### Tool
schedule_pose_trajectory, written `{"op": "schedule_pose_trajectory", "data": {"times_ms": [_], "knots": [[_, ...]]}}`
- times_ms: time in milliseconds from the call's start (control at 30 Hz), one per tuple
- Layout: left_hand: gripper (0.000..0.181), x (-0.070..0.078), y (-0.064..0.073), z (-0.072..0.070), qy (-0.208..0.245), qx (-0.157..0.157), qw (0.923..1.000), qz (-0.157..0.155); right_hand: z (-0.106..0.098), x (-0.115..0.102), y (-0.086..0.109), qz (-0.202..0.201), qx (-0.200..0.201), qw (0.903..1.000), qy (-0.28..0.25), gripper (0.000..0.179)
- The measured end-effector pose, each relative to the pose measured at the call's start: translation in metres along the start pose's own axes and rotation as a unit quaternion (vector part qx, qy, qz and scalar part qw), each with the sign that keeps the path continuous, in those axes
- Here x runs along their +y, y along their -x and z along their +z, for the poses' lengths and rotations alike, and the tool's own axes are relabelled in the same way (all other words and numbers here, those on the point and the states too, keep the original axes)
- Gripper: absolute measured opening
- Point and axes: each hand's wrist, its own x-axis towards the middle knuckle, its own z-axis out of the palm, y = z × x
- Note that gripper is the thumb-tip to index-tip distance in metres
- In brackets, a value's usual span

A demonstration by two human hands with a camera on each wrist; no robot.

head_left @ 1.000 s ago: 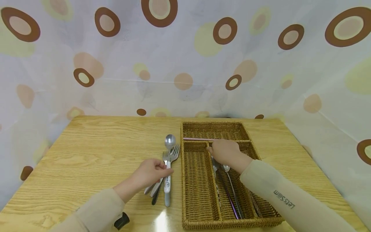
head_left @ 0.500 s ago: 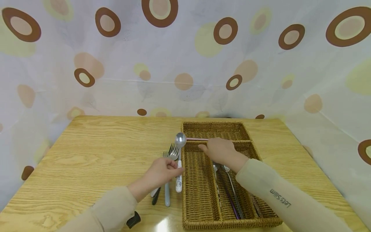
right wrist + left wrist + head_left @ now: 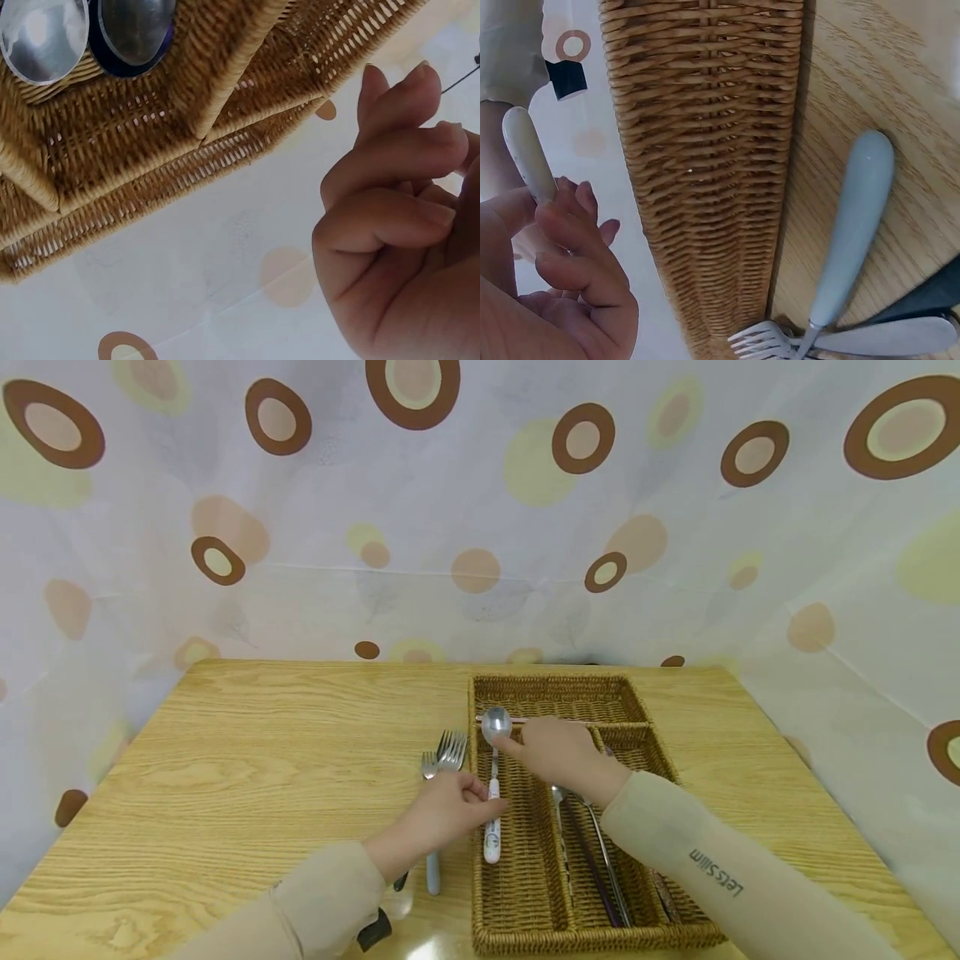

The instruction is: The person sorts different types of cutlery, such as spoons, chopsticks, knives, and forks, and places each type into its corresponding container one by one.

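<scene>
In the head view my left hand [image 3: 453, 810] pinches a metal spoon [image 3: 492, 835] by its white patterned handle, over the left compartment of a wicker cutlery basket [image 3: 517, 941]. The handle [image 3: 529, 154] sticks up from the fingers in the left wrist view. My right hand [image 3: 564, 756] hovers over the basket's divider, its thumb close to the spoon's bowl; whether they touch I cannot tell. Its fingers [image 3: 390, 165] are loosely curled in the right wrist view, with nothing visible between them. Left of the basket lie forks [image 3: 452, 749], one with a light blue handle [image 3: 855, 225].
Long-handled spoons [image 3: 611, 868], one purple, lie in the basket's middle compartment. A brown-handled piece [image 3: 664, 897] is in the right one. A thin pinkish rod [image 3: 517, 720] lies along the back divider. Patterned sheeting [image 3: 480, 527] stands behind the wooden table [image 3: 300, 718].
My left hand has moved right, carrying the spoon from the cutlery pile on the table to above the basket's left compartment. My right hand has shifted slightly left, towards the spoon's bowl.
</scene>
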Motion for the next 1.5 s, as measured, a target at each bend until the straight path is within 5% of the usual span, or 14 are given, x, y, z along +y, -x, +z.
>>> {"op": "schedule_pose_trajectory", "data": {"times_ms": [400,667,900,1067,1233,1500], "knots": [[0.024,0.011,-0.007,0.021,-0.057,0.032,0.9957,0.066,0.001,0.001,0.002,-0.005,-0.006,0.9964,-0.085,0.044],[0.029,0.013,-0.005,0.022,-0.045,0.026,0.9969,0.06,0.0,0.008,0.002,-0.009,-0.03,0.9908,-0.132,0.044],[0.044,-0.007,0.0,0.004,-0.025,0.012,0.9994,0.019,-0.005,0.017,0.006,-0.007,-0.022,0.9921,-0.123,0.042],[0.032,-0.03,0.008,-0.018,-0.061,0.036,0.9974,-0.008,-0.003,0.029,0.011,-0.001,-0.013,0.9955,-0.094,0.045],[0.034,-0.045,0.017,-0.03,-0.164,0.032,0.9851,-0.04,0.005,0.045,0.015,0.016,-0.021,0.9983,-0.052,0.047],[0.04,-0.052,0.02,-0.018,-0.292,0.039,0.9549,-0.034,0.023,0.057,0.016,0.027,-0.045,0.997,0.057,0.044]]}}
